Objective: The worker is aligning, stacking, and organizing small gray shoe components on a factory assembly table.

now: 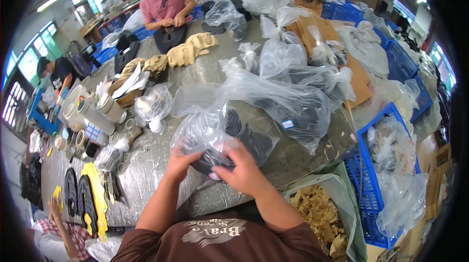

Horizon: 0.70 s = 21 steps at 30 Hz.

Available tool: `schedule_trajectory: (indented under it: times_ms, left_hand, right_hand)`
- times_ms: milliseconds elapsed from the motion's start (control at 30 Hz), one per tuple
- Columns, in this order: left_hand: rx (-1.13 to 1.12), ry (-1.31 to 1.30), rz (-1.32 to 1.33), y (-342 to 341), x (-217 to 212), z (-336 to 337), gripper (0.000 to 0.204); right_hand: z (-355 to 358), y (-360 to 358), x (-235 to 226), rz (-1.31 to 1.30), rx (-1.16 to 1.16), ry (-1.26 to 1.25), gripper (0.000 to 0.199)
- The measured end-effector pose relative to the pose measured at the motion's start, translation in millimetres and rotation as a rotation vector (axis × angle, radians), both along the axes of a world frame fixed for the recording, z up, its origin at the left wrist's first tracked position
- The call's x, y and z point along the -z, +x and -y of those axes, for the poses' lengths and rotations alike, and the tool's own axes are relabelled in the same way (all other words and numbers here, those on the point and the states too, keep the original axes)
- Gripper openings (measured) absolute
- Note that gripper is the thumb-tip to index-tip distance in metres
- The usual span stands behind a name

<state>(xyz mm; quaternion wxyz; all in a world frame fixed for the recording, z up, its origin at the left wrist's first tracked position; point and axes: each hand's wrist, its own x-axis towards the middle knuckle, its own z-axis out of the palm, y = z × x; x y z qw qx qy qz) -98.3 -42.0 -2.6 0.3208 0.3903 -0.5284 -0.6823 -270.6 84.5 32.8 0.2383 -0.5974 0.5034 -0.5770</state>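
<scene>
My left hand (180, 160) and my right hand (243, 167) both grip a clear plastic bag (210, 125) near the front edge of a grey worktable (161, 154). The bag holds a stack of dark, flat, rounded pieces (244, 137). My fingers close around the bag's lower end, over the dark pieces inside. The upper part of the bag stands crumpled above my hands.
Several more clear bags of dark parts (293, 101) crowd the table's middle and right. Rolls of tape and tubes (93, 110) sit at the left. Blue crates (376, 164) and a bag of tan scraps (317, 208) stand at my right. A person in pink (163, 3) works across the table; others sit at the left.
</scene>
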Motion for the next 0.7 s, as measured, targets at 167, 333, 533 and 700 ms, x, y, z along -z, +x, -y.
schedule_trajectory:
  times_ms: [167,333,533,700]
  left_hand:
    - [-0.203,0.03,0.024,94.9,32.1,22.9,0.042]
    - [-0.093,-0.068,0.252,116.5,41.4,-5.0,0.07]
    - [0.166,-0.436,0.805,105.4,17.8,-50.4,0.072]
    - [0.187,-0.71,0.765,93.1,34.3,-61.3,0.027]
  right_hand:
    - [-4.5,-35.0,9.5,-0.503,0.357,0.175,0.051]
    - [-24.8,-37.5,67.3,-0.274,0.148,0.335,0.062]
    - [-33.2,-11.8,57.4,-0.241,0.067,0.495,0.067]
    - [-40.8,-15.5,66.1,-0.189,0.094,0.491,0.064]
